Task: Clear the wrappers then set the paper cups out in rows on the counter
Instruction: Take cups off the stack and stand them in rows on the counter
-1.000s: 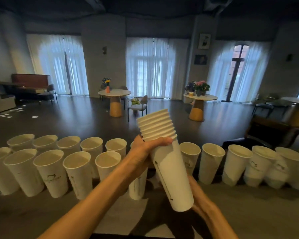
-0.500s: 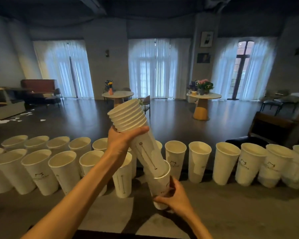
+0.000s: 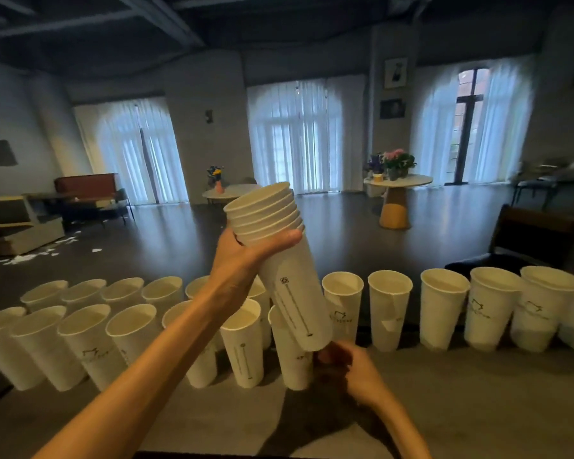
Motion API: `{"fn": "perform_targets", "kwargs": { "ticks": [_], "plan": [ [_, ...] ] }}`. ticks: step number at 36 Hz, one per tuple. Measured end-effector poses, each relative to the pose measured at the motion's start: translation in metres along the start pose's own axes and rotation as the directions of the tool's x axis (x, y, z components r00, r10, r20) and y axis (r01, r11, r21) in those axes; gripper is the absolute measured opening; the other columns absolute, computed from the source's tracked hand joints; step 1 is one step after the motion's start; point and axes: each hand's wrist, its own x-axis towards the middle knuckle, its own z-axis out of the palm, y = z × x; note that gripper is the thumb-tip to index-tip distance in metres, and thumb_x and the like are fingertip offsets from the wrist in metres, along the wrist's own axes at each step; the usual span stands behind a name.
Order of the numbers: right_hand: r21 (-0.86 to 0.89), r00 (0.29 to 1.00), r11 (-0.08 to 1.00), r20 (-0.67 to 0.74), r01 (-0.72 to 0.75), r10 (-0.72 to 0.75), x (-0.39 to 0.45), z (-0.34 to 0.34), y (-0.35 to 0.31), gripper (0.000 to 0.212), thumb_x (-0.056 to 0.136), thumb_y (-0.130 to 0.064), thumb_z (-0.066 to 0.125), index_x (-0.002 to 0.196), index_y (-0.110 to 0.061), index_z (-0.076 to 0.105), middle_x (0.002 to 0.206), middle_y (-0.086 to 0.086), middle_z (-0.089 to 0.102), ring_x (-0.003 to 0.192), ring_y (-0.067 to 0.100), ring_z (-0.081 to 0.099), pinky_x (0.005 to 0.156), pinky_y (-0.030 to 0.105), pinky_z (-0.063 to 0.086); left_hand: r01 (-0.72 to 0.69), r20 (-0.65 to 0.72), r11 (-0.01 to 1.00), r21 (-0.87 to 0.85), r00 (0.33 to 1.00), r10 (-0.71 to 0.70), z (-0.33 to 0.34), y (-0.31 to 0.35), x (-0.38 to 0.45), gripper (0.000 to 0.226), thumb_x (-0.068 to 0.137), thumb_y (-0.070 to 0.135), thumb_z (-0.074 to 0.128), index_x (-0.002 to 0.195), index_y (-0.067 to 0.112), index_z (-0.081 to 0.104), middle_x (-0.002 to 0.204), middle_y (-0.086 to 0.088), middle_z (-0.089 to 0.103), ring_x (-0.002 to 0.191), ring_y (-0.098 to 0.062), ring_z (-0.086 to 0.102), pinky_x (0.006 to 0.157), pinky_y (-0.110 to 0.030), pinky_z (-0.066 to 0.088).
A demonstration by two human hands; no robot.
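— Two rows of white paper cups (image 3: 242, 342) are seen standing upright on the grey worktop (image 3: 478, 409), mouths open, walls smooth and tapering to narrow bases. What printing can be read?

— None of it legibly. A thin black line ending in small marks is printed down some walls, and a faint outline logo with blurred lettering beneath it is carried by others, such as the cup (image 3: 343, 309) in the back row.

— Where is the stack held?

— A nested stack of cups (image 3: 279, 260) is held tilted above the near row, its ribbed band of rims uppermost. It is gripped just under the rims by the left hand (image 3: 242, 260), thumb laid across the front. Its base is met from below by the right hand (image 3: 352, 369), whose fingers (image 3: 332, 356) are curled there; whether the stack's bottom or the cup (image 3: 292, 352) beside it is grasped cannot be told.

— And open room?

— Bare worktop is left to the right of the hands, in front of the single back row. The far edge is lined by cups, with dark floor (image 3: 345, 233) beyond.
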Motion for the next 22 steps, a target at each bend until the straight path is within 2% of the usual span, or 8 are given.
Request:
{"fn": "perform_targets", "kwargs": {
  "ticks": [2, 4, 6, 8, 10, 13, 17, 22],
  "plan": [
    [0.129, 0.997, 0.992, -0.077, -0.004, 0.015, -0.016, -0.022, -0.013, 0.035, 0.093, 0.002, 0.057, 0.12, -0.02, 0.06, 0.106, -0.008, 0.066, 0.103, 0.008, 0.066, 0.074, 0.02, 0.056, 0.024, 0.088, 0.999, -0.025, 0.996, -0.022, 0.007, -0.01, -0.001, 0.082, 0.05, 0.045, 0.089, 0.124, 0.023, 0.062, 0.113, -0.002, 0.073, 0.105, -0.021, 0.071, 0.088, -0.043, 0.06],
    [0.315, 0.997, 0.949, -0.075, 0.034, -0.01, -0.039, -0.04, -0.031, 0.026, 0.095, -0.025, 0.06, 0.119, -0.017, 0.064, 0.109, 0.001, 0.072, 0.098, 0.009, 0.071, 0.078, 0.026, 0.058, 0.098, 0.142, 0.993, -0.065, 0.986, -0.088, 0.022, -0.019, -0.008, 0.087, 0.049, 0.046, 0.089, 0.128, 0.022, 0.06, 0.114, -0.002, 0.073, 0.106, -0.02, 0.07, 0.091, -0.045, 0.059],
    [0.478, 0.998, 0.877, -0.049, 0.046, -0.026, -0.058, -0.051, -0.048, 0.059, 0.079, -0.054, 0.071, 0.124, -0.016, 0.064, 0.124, 0.011, 0.068, 0.114, 0.022, 0.066, 0.099, 0.046, 0.052, 0.147, 0.197, 0.986, -0.081, 0.972, -0.129, 0.037, -0.027, -0.012, 0.077, 0.048, 0.044, 0.088, 0.119, 0.025, 0.065, 0.107, 0.002, 0.076, 0.099, -0.016, 0.072, 0.089, -0.044, 0.058],
    [0.512, 0.999, 0.859, 0.023, 0.023, -0.04, -0.079, -0.052, -0.067, 0.068, 0.072, -0.059, 0.072, 0.124, -0.015, 0.064, 0.114, 0.006, 0.073, 0.106, 0.018, 0.07, 0.09, 0.04, 0.057, 0.183, 0.219, 0.977, -0.106, 0.963, -0.157, 0.05, -0.033, -0.017, 0.069, 0.047, 0.044, 0.089, 0.11, 0.024, 0.071, 0.104, 0.002, 0.077, 0.097, -0.016, 0.073, 0.091, -0.045, 0.058],
    [0.414, 1.0, 0.91, 0.016, 0.004, -0.011, -0.092, -0.046, -0.077, 0.058, 0.08, -0.045, 0.071, 0.126, -0.012, 0.057, 0.091, -0.008, 0.074, 0.081, 0.002, 0.072, 0.068, 0.023, 0.056, 0.192, 0.192, 0.976, -0.101, 0.966, -0.171, 0.059, -0.04, -0.017, 0.068, 0.044, 0.048, 0.09, 0.105, 0.022, 0.074, 0.102, 0.001, 0.078, 0.098, -0.019, 0.073, 0.095, -0.049, 0.057],
    [0.286, 0.994, 0.958, -0.099, -0.004, 0.034, -0.103, -0.044, -0.075, 0.03, 0.09, -0.009, 0.064, 0.116, -0.022, 0.056, 0.101, -0.007, 0.065, 0.082, 0.001, 0.069, 0.061, 0.015, 0.054, 0.196, 0.178, 0.978, -0.066, 0.967, -0.181, 0.064, -0.045, -0.02, 0.083, 0.038, 0.059, 0.087, 0.11, 0.023, 0.071, 0.106, 0.001, 0.076, 0.099, -0.019, 0.071, 0.093, -0.046, 0.057],
    [0.086, 0.977, 0.995, -0.207, 0.06, -0.041, -0.106, -0.037, -0.063, 0.055, 0.072, -0.021, 0.084, 0.116, -0.037, 0.056, 0.121, -0.01, 0.063, 0.11, 0.006, 0.061, 0.078, 0.019, 0.054, 0.152, 0.21, 0.988, -0.013, 0.967, -0.146, 0.06, -0.049, -0.032, 0.085, 0.048, 0.054, 0.092, 0.121, 0.021, 0.064, 0.109, 0.004, 0.072, 0.093, -0.004, 0.067, 0.063, -0.009, 0.05],
    [-0.166, 0.951, 0.986, -0.308, -0.023, -0.029, -0.091, -0.024, -0.039, 0.092, 0.055, -0.03, 0.095, 0.132, -0.035, 0.046, 0.129, -0.018, 0.054, 0.12, 0.001, 0.05, 0.102, 0.029, 0.047, 0.092, 0.107, 0.995, -0.033, 0.99, -0.088, 0.05, -0.044, -0.038, 0.075, 0.043, 0.05, 0.089, 0.111, 0.027, 0.065, 0.101, 0.012, 0.07, 0.095, -0.004, 0.068, 0.067, -0.009, 0.052]
  ]
}}
